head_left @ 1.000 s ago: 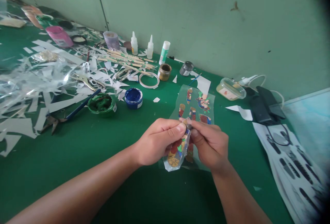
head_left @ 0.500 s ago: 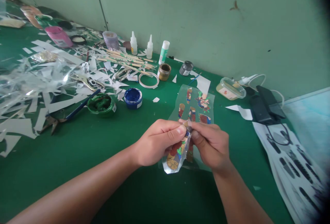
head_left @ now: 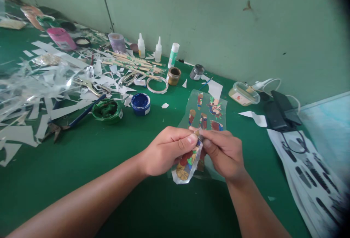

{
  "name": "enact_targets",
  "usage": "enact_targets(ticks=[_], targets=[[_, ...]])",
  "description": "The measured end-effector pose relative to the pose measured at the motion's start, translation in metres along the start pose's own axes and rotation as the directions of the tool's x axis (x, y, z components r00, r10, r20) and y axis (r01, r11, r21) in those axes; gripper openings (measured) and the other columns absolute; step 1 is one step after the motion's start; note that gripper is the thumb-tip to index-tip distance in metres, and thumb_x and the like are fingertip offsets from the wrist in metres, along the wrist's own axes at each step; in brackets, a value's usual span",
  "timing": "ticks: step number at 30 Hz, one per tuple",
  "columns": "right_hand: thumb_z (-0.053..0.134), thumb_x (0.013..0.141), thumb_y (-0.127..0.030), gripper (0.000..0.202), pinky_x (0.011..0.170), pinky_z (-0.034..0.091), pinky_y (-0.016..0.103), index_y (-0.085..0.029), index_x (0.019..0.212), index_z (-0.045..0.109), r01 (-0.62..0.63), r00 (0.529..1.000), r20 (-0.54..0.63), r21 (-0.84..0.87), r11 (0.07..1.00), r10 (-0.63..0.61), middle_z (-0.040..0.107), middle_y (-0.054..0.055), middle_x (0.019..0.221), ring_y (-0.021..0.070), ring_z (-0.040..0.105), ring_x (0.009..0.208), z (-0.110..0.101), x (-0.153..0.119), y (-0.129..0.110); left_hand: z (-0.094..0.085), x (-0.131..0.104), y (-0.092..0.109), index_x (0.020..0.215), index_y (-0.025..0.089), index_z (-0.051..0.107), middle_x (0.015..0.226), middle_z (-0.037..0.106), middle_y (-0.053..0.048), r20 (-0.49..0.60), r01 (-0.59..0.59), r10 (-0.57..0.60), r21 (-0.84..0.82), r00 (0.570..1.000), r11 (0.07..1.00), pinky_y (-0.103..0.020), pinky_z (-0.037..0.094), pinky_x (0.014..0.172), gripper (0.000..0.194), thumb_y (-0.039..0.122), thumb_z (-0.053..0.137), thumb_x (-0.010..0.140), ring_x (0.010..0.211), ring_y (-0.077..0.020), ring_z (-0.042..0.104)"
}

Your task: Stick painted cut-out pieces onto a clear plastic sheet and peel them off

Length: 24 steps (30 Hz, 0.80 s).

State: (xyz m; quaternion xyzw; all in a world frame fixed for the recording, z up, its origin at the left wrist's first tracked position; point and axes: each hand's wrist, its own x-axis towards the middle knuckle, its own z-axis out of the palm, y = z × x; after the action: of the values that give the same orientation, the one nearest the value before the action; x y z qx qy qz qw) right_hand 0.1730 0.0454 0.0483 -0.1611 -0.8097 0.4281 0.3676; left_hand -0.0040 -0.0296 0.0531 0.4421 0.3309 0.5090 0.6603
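My left hand (head_left: 169, 152) pinches a long painted cutout (head_left: 186, 164) with a clear plastic margin, its thumb pressed near the upper end. The cutout carries gold, red, green and blue shapes and tilts toward me. At that same upper end, my right hand (head_left: 224, 152) is closed with thumb and fingers together at the edge. Whether a small tool sits between the right fingers is hidden. Beneath both hands a clear plastic sheet (head_left: 205, 103) lies on the green table, with several similar painted pieces on it.
Left of my hands stand open jars of blue paint (head_left: 140, 104) and green paint (head_left: 107, 111), with pliers (head_left: 71, 125) beside them. Paper scraps (head_left: 62, 53), bamboo sticks (head_left: 136, 62) and a glue stick (head_left: 173, 55) lie farther back. A plastic tub (head_left: 244, 93) and printed sheets (head_left: 300, 176) are at right.
Both hands keep almost the same grip and place. The view has shifted very slightly; the cutout's clear margin looks slightly more curled.
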Motion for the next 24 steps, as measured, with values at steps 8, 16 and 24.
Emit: enact_targets(ticks=[8, 16, 24], targets=[[0.056, 0.097, -0.025, 0.032, 0.046, 0.053, 0.026, -0.03, 0.125, 0.069, -0.009, 1.0, 0.006, 0.003, 1.0, 0.009, 0.073, 0.001, 0.072, 0.0129, 0.061, 0.048, 0.0, 0.0, 0.0, -0.003, 0.0, 0.006, 0.058, 0.018, 0.043, 0.052, 0.045, 0.002, 0.016, -0.057, 0.055, 0.148, 0.998, 0.987, -0.024, 0.032, 0.047, 0.051, 0.054, 0.049, 0.095, 0.048, -0.0092, 0.037], [0.054, 0.097, -0.035, 0.027, 0.041, 0.039, 0.023, -0.026, 0.115, 0.072, -0.161, 0.952, -0.206, 0.292, 0.943, 0.226, 0.059, 0.0, 0.065, 0.0117, 0.052, 0.05, 0.012, 0.0, 0.0, -0.006, 0.001, 0.01, 0.059, 0.017, 0.048, 0.052, 0.049, 0.001, -0.018, -0.111, 0.119, 0.253, 0.993, 0.961, -0.023, 0.034, 0.047, 0.047, 0.043, 0.045, 0.098, 0.048, -0.0091, 0.042], [0.063, 0.092, -0.027, 0.012, 0.055, 0.048, 0.024, -0.024, 0.094, 0.074, -0.158, 0.961, -0.215, 0.078, 0.984, 0.171, 0.067, -0.001, 0.075, 0.0116, 0.058, 0.061, 0.016, 0.005, -0.008, -0.007, 0.003, 0.007, 0.056, 0.017, 0.046, 0.053, 0.046, 0.002, -0.064, -0.068, 0.088, 0.263, 0.994, 0.962, -0.023, 0.031, 0.047, 0.049, 0.044, 0.047, 0.097, 0.049, -0.0085, 0.039]])
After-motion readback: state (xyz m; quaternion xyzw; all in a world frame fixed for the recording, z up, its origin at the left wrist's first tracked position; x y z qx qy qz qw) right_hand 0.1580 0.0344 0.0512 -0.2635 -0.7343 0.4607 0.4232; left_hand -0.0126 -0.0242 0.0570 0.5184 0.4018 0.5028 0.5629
